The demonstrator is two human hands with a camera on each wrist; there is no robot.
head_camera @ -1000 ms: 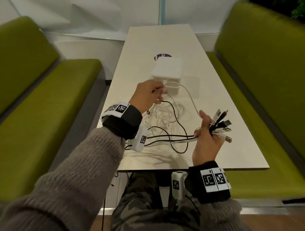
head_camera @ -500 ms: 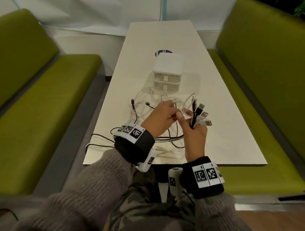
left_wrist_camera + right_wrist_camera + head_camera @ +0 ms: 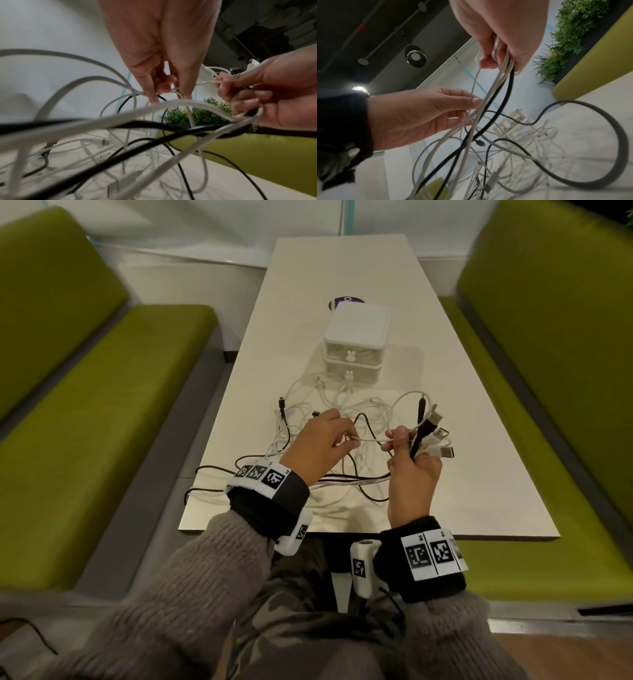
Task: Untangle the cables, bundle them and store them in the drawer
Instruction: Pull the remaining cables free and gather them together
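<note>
Head view: the right hand [image 3: 412, 474] is raised above the near end of the table [image 3: 479, 440], fingers curled round a bunch of cable ends [image 3: 432, 436]. Black and white plugs are fanned out above the fist, pointing away from the person. A thin white cable [image 3: 368, 441] is pinched between this hand's thumb and forefinger and is stretched leftward to the left hand [image 3: 320, 448], where it is pinched at the fingertips. The two hands are held near each other, apart, joined by that strand.

Left wrist view: the left hand [image 3: 164, 54] is seen with fingertips closed on the thin white cable [image 3: 204, 82]; several thicker white and black strands are gathered in the right hand [image 3: 267, 97].

Right wrist view: white and black strands are seen hanging from the right hand [image 3: 501, 33] down to the tabletop.

Beyond the hands, the tangle of cables [image 3: 335, 409] is spread over the table; some black loops hang past the near left edge. Just behind the tangle a white two-drawer box [image 3: 356, 337] is set, both drawers shut. Green benches [image 3: 102, 405] are placed along either side of the table.
</note>
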